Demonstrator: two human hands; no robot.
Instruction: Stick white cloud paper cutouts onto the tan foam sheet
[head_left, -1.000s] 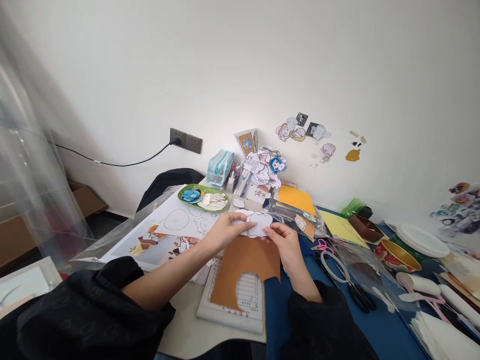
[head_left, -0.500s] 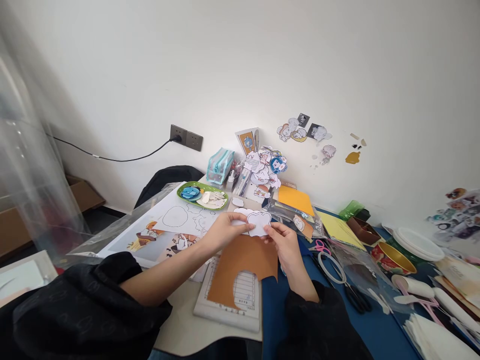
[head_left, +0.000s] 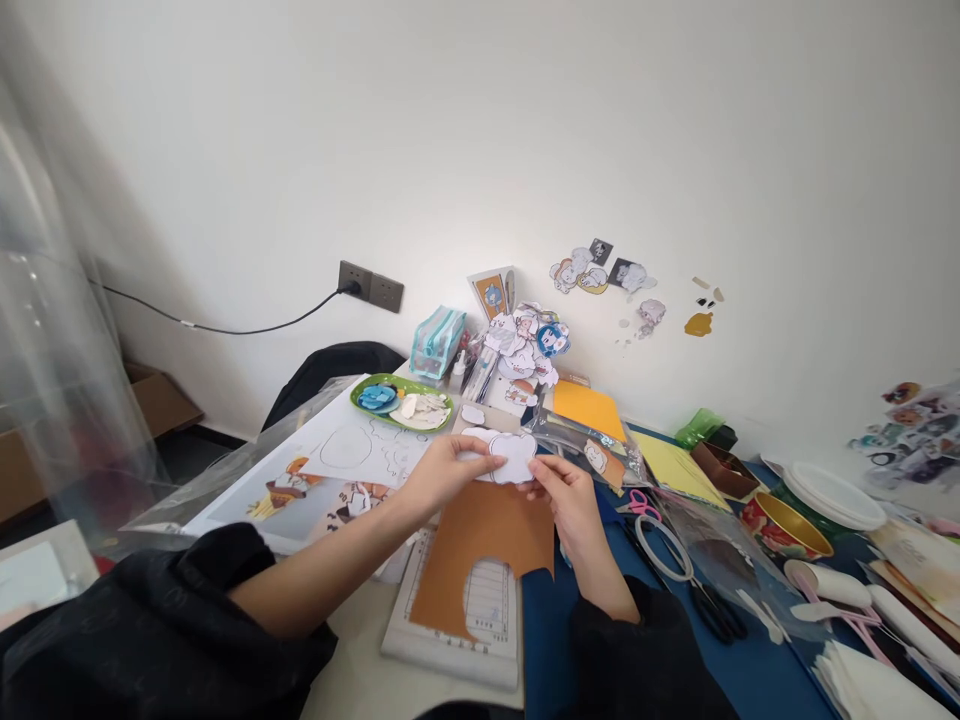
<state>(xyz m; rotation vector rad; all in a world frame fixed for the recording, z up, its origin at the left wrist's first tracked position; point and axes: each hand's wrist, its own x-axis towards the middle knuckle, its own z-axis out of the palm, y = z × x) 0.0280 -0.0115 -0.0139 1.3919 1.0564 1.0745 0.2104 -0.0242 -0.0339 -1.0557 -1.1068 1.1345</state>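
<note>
Between both hands is a white cloud-shaped paper cutout (head_left: 516,458) with a dark outline. My left hand (head_left: 459,466) pinches its left side between thumb and fingers. On the right edge, the thumb and fingertips of my right hand (head_left: 564,490) close on the same cutout. Beneath the hands lies a sheet of brown paper (head_left: 480,530) with a curved piece cut from its lower edge. It rests on a pad of printed forms (head_left: 491,595). Another white cutout (head_left: 473,414) lies just beyond the hands.
A green tray (head_left: 360,408) holds blue and white pieces. Drawn sheets (head_left: 330,475) lie at the left. Black-handled scissors (head_left: 716,605), a white tape ring (head_left: 664,548) and a red-gold bowl (head_left: 784,525) sit on the right. A clear pencil case (head_left: 437,340) stands by the wall.
The view has tilted slightly upward, so the scene sits a little lower. The cutout has turned a little between the fingers; both hands still hold it.
</note>
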